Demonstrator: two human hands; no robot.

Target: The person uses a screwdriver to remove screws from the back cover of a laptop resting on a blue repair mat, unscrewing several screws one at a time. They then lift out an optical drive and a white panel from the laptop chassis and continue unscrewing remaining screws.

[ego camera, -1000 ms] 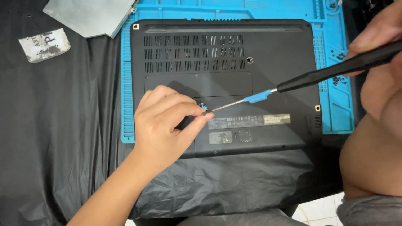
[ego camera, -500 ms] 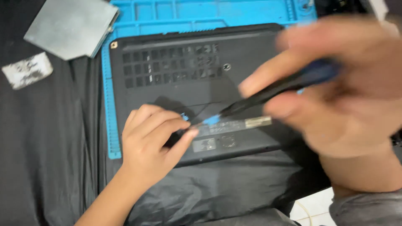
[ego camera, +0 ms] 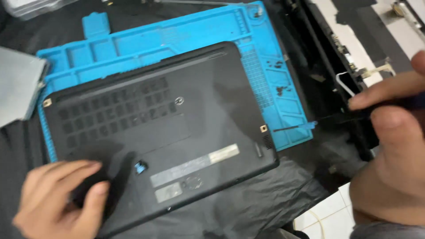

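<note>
1. A black, flat plastic laptop [ego camera: 159,132] lies base-up and tilted on a bright blue rubber work mat [ego camera: 186,31]; the mat rests on a black plastic sheet [ego camera: 265,203].
2. The left hand [ego camera: 62,199] sits at the laptop's near left corner, fingers curled and touching its base; whether they pinch anything cannot be told, being blurred.
3. A small blue piece [ego camera: 141,167] lies on the laptop's base just right of that hand.
4. The right hand [ego camera: 389,146] is off the laptop's right edge, thumb and fingers pressed together around a slim dark screwdriver [ego camera: 336,118]; its blue-collared tip points at the laptop's right corner, apart from it.
5. A grey metal panel [ego camera: 17,88] lies left of the laptop.
</note>
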